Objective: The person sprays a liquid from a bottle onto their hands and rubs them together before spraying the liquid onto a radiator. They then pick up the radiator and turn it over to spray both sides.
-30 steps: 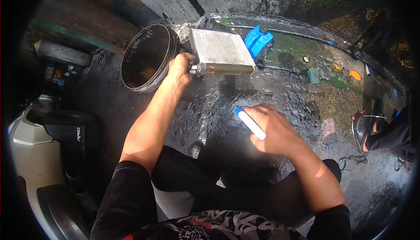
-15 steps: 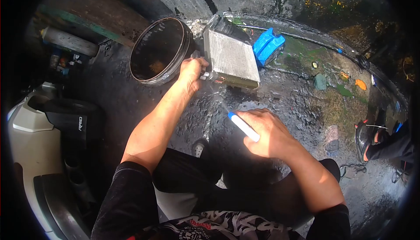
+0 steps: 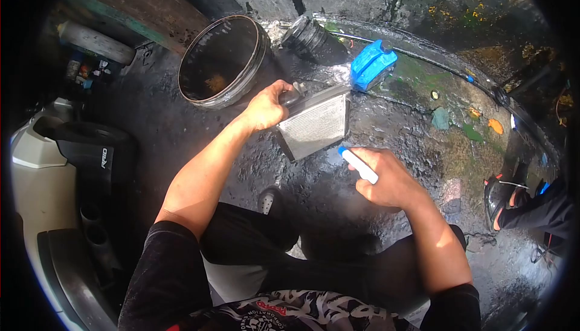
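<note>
My left hand (image 3: 267, 106) is closed on the upper left corner of a finned metal radiator core (image 3: 315, 124), by its pipe fitting. The core is tilted, with its fins facing up and toward me. Below and right of it, my right hand (image 3: 386, 180) is wrapped round a white spray nozzle (image 3: 362, 168) with a blue tip (image 3: 343, 150). The tip points up and left, close to the core's lower right corner but apart from it. My hand hides the rest of the sprayer.
A large open bucket (image 3: 263, 65) stands behind my left hand. Beyond the core are a dark ribbed container (image 3: 314, 41) and a blue jug (image 3: 373, 65). A motor scooter (image 3: 45, 144) is at left, a gas cylinder (image 3: 96, 44) above it. Another person's sandalled foot (image 3: 494, 204) is at right.
My left hand has tipped the radiator core over, lowering its far end toward me and uncovering the ribbed container. My right hand has shifted right with the nozzle.
</note>
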A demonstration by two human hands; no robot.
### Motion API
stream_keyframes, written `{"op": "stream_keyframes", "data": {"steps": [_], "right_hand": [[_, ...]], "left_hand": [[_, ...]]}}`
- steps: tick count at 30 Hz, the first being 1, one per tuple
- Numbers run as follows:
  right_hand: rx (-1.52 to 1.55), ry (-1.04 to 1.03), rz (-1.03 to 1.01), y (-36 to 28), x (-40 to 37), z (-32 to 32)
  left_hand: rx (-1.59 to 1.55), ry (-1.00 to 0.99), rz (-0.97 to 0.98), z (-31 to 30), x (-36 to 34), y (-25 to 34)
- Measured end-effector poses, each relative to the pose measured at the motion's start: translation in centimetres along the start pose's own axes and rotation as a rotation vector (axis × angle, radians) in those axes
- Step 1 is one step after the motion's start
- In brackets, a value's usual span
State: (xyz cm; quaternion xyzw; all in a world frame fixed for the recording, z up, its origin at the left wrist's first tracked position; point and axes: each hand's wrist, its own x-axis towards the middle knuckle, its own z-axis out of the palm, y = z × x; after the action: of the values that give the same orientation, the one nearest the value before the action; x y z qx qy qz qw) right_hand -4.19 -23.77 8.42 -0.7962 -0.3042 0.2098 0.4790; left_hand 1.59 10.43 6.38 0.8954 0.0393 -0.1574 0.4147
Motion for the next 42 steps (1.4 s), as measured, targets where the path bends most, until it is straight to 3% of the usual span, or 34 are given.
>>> {"op": "stream_keyframes", "data": {"steps": [1, 2, 5, 8, 11, 13, 18, 21, 26, 30, 33, 36, 42], "right_hand": [[0.055, 0.042, -0.085, 0.3, -0.3, 0.7], [0.043, 0.012, -0.057, 0.5, -0.7, 0.9], [-0.093, -0.223, 0.199, -2.8, -0.7, -1.4], [-0.121, -0.272, 0.178, -2.4, -0.8, -2.2], [-0.05, -0.062, -0.082, 0.6, -1.6, -0.1], [-0.029, -0.068, -0.025, 0.5, -1.7, -0.3], [-0.015, -0.122, 0.146, -0.5, -0.7, -1.5], [-0.04, -0.079, 0.043, 0.1, -0.5, -1.1], [0.035, -0.034, 0.018, 2.2, -0.1, -0.3], [-0.047, -0.025, 0.045, 1.6, 0.3, -0.8], [-0.047, -0.037, 0.097, 1.8, 0.5, -0.7], [-0.101, -0.159, 0.299, 2.0, 0.6, -1.2], [-0.12, -0.142, 0.28, 2.5, -0.2, -1.2]], "left_hand": [[0.081, -0.033, 0.064, 0.2, 0.0, 0.2], [0.217, -0.058, -0.011, 0.3, -0.4, 0.4], [0.492, -0.162, 0.155, 0.4, -0.8, 2.2], [0.727, -0.171, 0.221, 0.6, -0.4, 2.3], [0.85, -0.161, 0.227, 0.8, -0.3, 3.5], [0.891, -0.153, 0.232, 0.8, 0.0, 3.6], [0.894, -0.079, 0.211, 0.6, 0.5, 2.7], [0.895, -0.028, 0.258, 0.6, 0.4, 2.1], [0.996, -0.025, 0.281, 0.4, -0.1, 1.5], [1.145, 0.112, 0.233, 0.8, -0.4, 1.1], [1.09, 0.104, 0.154, 1.4, -0.1, 1.2], [0.982, 0.096, 0.116, 1.7, -0.2, 1.3], [0.76, 0.027, 0.276, 0.0, 0.1, -1.7]]}}
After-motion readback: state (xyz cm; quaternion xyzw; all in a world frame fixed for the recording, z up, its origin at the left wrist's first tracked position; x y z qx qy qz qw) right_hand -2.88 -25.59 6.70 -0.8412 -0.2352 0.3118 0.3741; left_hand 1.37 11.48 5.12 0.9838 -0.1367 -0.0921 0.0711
